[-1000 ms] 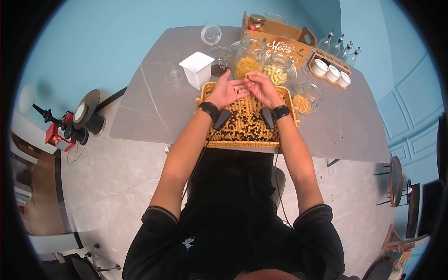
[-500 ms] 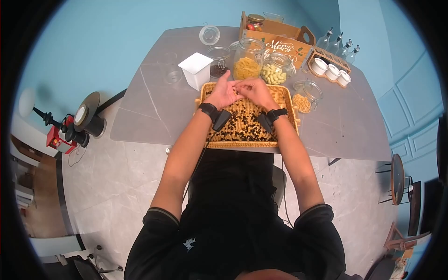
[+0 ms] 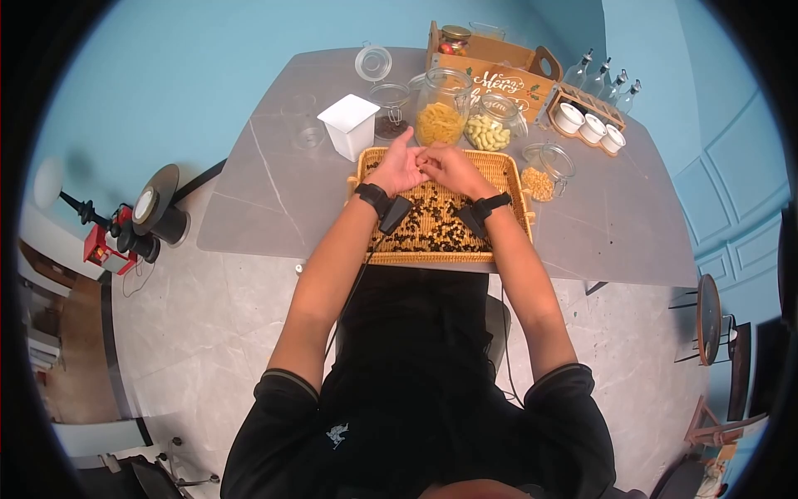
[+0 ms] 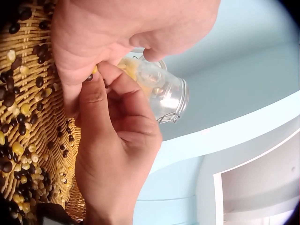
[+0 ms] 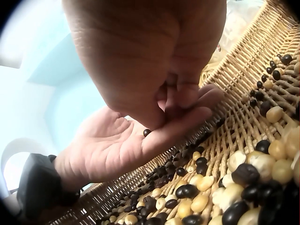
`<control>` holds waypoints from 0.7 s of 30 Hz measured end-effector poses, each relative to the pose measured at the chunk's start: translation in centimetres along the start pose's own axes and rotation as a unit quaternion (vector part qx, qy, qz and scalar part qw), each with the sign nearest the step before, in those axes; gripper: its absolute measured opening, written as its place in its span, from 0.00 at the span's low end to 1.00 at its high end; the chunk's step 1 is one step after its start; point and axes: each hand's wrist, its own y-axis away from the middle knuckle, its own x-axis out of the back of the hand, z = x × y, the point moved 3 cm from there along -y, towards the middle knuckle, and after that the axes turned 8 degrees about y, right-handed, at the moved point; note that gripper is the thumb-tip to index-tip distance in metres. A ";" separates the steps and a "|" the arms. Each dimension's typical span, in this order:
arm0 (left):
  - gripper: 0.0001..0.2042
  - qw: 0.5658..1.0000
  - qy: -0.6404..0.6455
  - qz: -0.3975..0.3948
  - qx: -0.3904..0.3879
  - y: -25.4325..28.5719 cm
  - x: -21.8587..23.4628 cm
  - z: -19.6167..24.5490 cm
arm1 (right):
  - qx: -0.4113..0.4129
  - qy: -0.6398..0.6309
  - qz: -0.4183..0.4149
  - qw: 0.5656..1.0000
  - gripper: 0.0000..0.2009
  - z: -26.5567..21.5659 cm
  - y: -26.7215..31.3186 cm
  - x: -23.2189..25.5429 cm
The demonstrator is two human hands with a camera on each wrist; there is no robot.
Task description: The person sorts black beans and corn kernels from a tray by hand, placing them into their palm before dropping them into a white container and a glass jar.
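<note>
My left hand [image 3: 397,173] is held palm up over the far part of a wicker basket [image 3: 436,259]. A black bean [image 5: 147,133] lies on its palm. My right hand [image 3: 455,168] reaches in from the other side, its fingertips bent down to the left palm. In the left wrist view, the right thumb and forefinger pinch at a yellow corn kernel [image 4: 95,69], and a dark bean touches the thumb tip. Below the hands, black beans [image 5: 187,191] and yellow corn kernels [image 5: 199,203] lie mixed across the woven bottom.
Behind the basket stand a white tapered container [image 3: 350,125], a pasta jar [image 3: 440,122], a jar of pale green pieces [image 3: 489,131] and a jar of dark bits [image 3: 389,126]. A jar of orange-yellow pieces [image 3: 538,183] lies at right. A wooden crate [image 3: 499,79] is farther back.
My right hand has come down from above the left fingers and turned its fingertips into the left palm. The left hand has stayed nearly still.
</note>
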 end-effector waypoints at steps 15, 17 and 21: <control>0.41 0.999 -0.024 -0.036 0.004 0.7 -0.9 -0.1 | -0.008 -0.023 0.030 0.999 0.04 -0.2 0.1 -0.1; 0.41 0.998 -0.028 -0.053 0.012 0.8 -1.1 -0.2 | -0.022 -0.038 0.015 0.999 0.05 -0.2 0.2 0.1; 0.41 0.996 -0.036 -0.080 0.028 0.8 -1.1 -0.3 | -0.049 -0.056 -0.021 0.997 0.05 -0.4 0.3 0.5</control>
